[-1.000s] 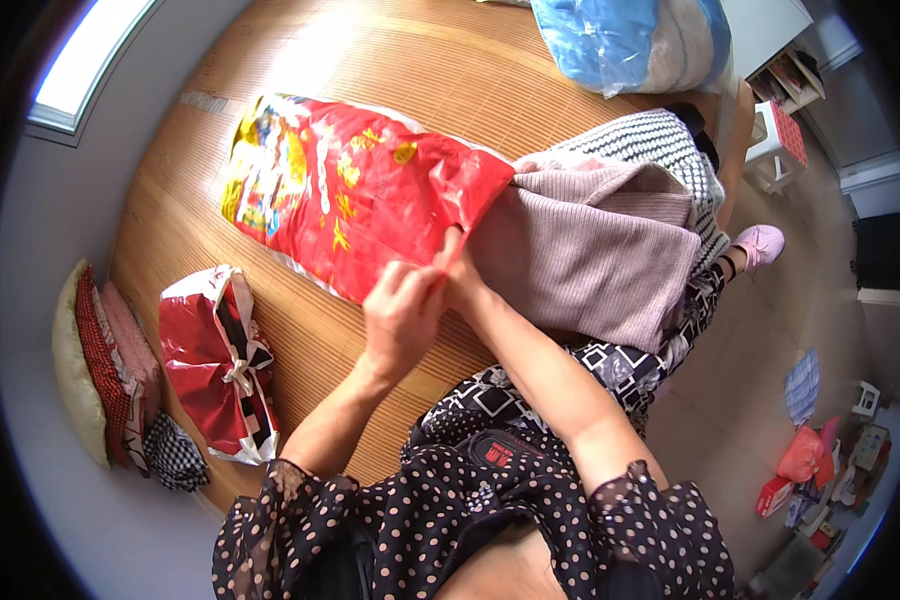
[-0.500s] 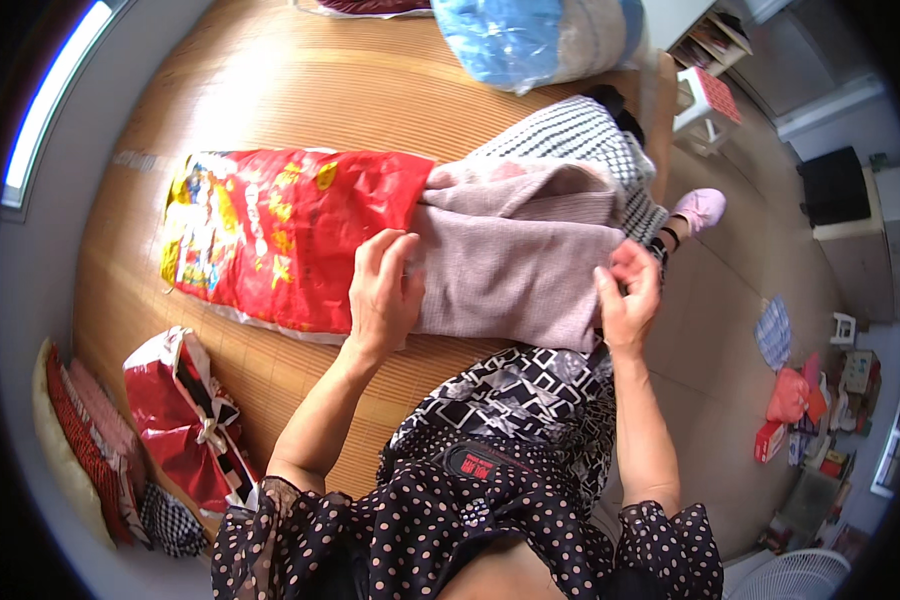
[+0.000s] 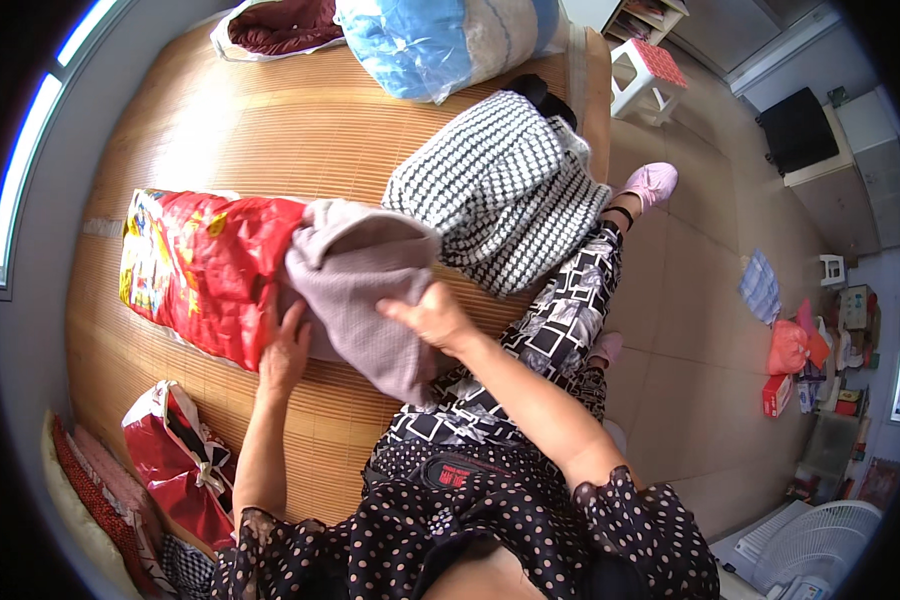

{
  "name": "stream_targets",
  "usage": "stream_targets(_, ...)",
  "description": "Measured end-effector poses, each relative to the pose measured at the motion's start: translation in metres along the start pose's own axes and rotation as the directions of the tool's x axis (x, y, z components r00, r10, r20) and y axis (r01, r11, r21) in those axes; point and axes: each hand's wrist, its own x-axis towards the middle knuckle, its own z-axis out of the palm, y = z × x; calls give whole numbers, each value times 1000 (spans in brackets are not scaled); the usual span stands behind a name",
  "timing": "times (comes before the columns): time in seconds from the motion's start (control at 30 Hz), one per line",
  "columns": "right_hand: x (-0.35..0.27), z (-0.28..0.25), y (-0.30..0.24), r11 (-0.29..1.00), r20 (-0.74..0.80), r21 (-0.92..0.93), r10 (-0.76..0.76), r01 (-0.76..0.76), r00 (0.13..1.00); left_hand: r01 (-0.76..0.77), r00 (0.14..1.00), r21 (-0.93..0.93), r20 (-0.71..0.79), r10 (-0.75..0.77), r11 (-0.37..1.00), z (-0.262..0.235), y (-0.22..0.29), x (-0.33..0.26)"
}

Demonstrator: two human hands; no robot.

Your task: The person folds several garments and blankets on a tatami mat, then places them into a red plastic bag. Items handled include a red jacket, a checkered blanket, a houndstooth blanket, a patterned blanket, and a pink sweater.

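Note:
A red plastic bag [image 3: 215, 265] with yellow patterns lies on the bamboo mat, its mouth toward the right. A mauve knit garment [image 3: 355, 265] is bunched and folded over at that mouth, its left part inside or against the bag. My left hand [image 3: 285, 350] grips the near edge of the bag's mouth, close against the knit. My right hand [image 3: 435, 318] is closed on the garment's right side, thumb on top and some fingers hidden by cloth. Beyond it lies a black-and-white patterned knit garment [image 3: 500, 185].
A blue plastic-wrapped bundle [image 3: 420, 45] and a dark red padded item [image 3: 285, 25] lie at the far side. A tied dark red bag [image 3: 175, 450] sits near left, beside stacked cushions [image 3: 95, 490]. On the floor at right are a stool [image 3: 650, 75] and a white fan [image 3: 815, 550].
The mauve garment's right part has been folded leftward toward the bag, uncovering the patterned garment. My right hand moved left with it; my left hand moved to the bag's mouth. The view shifted.

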Motion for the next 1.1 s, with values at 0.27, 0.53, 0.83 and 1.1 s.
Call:
stream_targets(0.27,-35,-54,-36,817,87,-567,-74,111,993,-61,963,-111,-269,30,992,-44,25,-3)
stream_targets(0.53,-63,-159,-25,599,-446,-777,-302,-196,843,-475,867,-258,25,498,841,-3,162,101)
stream_targets(0.83,-20,-185,-9,893,-806,-405,-247,-197,538,-1,1000,-645,-2,0,764,63,130,234)
stream_targets(1.1,-19,-219,17,997,-738,39,-19,71,674,610,733,-764,444,-515,209,107,-21,268)
